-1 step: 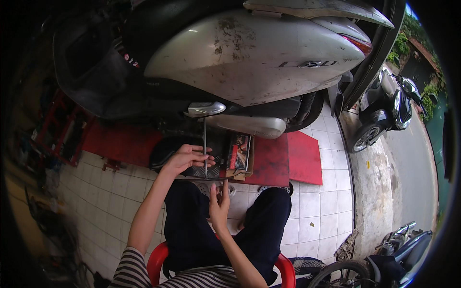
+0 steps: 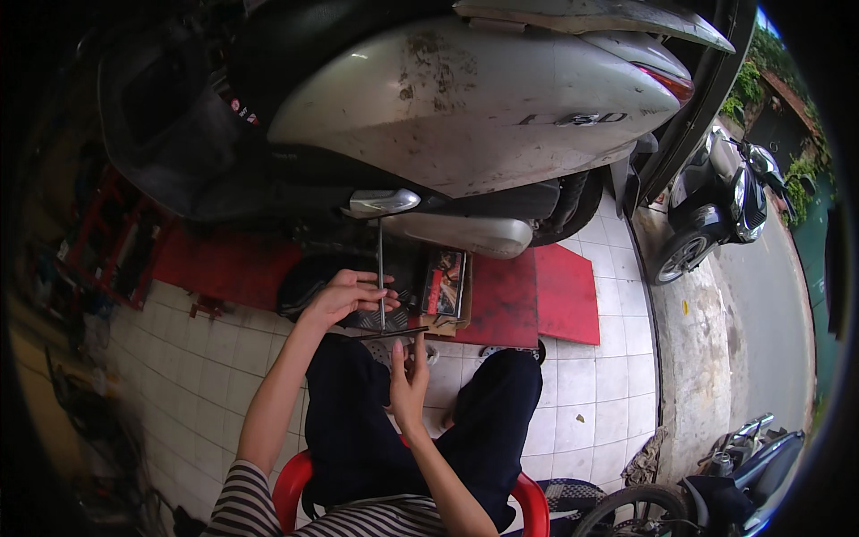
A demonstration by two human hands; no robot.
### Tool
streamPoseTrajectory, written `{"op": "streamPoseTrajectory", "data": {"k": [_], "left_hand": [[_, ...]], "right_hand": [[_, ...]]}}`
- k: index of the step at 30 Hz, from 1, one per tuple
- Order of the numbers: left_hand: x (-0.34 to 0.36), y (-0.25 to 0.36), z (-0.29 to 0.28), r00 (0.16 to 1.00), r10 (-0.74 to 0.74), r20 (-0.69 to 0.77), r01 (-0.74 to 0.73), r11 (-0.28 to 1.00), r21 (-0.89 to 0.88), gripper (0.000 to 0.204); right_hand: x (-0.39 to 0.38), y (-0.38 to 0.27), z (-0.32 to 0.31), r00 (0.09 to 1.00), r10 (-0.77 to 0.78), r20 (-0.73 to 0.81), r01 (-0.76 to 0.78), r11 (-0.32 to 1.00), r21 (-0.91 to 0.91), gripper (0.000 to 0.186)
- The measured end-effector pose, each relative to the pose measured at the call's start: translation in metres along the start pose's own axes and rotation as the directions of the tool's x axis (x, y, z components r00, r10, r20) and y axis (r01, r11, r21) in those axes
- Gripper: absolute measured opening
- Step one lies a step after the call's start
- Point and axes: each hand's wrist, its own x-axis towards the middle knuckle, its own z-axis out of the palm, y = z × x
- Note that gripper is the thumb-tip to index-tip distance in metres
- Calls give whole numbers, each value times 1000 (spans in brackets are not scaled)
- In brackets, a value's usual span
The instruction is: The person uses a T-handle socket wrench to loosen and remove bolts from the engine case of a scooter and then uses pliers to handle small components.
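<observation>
T-handle wrench (image 2: 381,255) beneath the silver scooter (image 2: 501,98). Its shaft runs from the machine toward the seated person, the crossbar (image 2: 407,332) lying athwart at the near end. The left hand (image 2: 338,300) lies along the shaft, fingers loosely curled; whether they grip cannot be told. The right hand (image 2: 409,391), nearer the crossbar, has its fingers extended and released, just below the bar's right end. Compared with the earlier frame, the crossbar has turned slightly; the hands hardly differ.

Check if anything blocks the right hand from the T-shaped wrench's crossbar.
Nothing visible does. The right hand is at the right end of the crossbar; contact is unclear. The left hand is by the shaft, clear of that end.
</observation>
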Motion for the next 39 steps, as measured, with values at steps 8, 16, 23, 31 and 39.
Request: {"op": "streamPoseTrajectory", "data": {"k": [8, 16, 23, 31, 39], "left_hand": [[14, -9, -3, 999, 35, -6, -35, 998, -48, 39], [15, -18, -4, 992, 36, -123, -44, 997, -64, 34], [21, -11, 7, 991, 63, -117, -69, 996, -52, 35], [33, -14, -2, 992, 84, -99, -91, 993, -68, 36], [33, -8, -1, 989, 86, -121, -93, 994, -52, 36]], "right_hand": [[-12, 41, 9, 904, 235, 358, -147, 955, -257, 53], [-15, -16, 14, 853, 79, 516, 30, 979, -201, 54], [0, 29, -12, 951, 277, 136, -295, 945, 140, 62], [-23, 5, 9, 857, 217, 467, -3, 909, -418, 62], [-8, -12, 5, 917, -106, 384, 247, 907, -340, 67]]}}
